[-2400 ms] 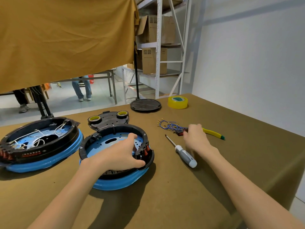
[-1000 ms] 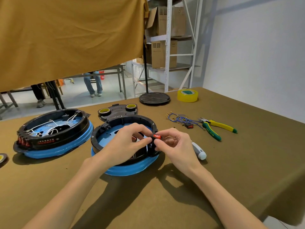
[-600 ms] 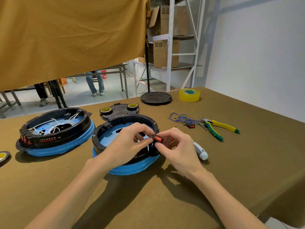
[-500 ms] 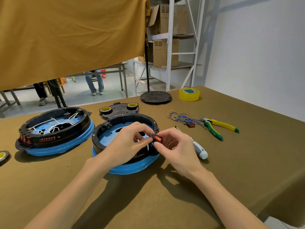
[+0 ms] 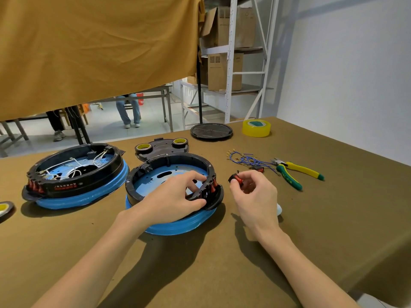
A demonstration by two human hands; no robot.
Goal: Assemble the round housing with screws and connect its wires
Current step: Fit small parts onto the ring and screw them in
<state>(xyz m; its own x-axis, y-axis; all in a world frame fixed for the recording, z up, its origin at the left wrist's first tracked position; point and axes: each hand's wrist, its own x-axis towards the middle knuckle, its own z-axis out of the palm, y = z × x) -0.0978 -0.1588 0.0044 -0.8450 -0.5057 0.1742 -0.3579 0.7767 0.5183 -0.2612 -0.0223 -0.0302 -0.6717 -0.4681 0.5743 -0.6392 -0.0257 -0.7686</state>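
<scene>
At the far left edge of the brown worktop (image 5: 333,218) part of a tape roll (image 5: 4,207) shows. Next comes a round black and blue housing (image 5: 75,176) with white wires (image 5: 66,170) lying inside it and red switches along its near left rim. Beside it, in the middle, stands the second housing (image 5: 173,192), a black ring on a blue base, with no wires inside. The left hand (image 5: 175,196) grips its near right rim, fingers curled over the inner side and thumb on the outside, right by a row of red switches (image 5: 212,187) set in that rim. Behind this housing lies a black plate (image 5: 162,147) carrying two small tape rolls, and farther back a round black lid (image 5: 211,131). Just right of the housing rim, apart from it, the right hand (image 5: 253,194) hovers above the worktop and pinches a small red and black switch (image 5: 236,179) between thumb and fingertips. A white screwdriver handle (image 5: 278,210) peeks out from behind that wrist. Beyond the hand lies a bundle of blue wires (image 5: 246,158), with one more red switch at its near end, and right of the bundle a pair of yellow and green pliers (image 5: 293,172). A yellow tape roll (image 5: 256,128) sits at the back.
</scene>
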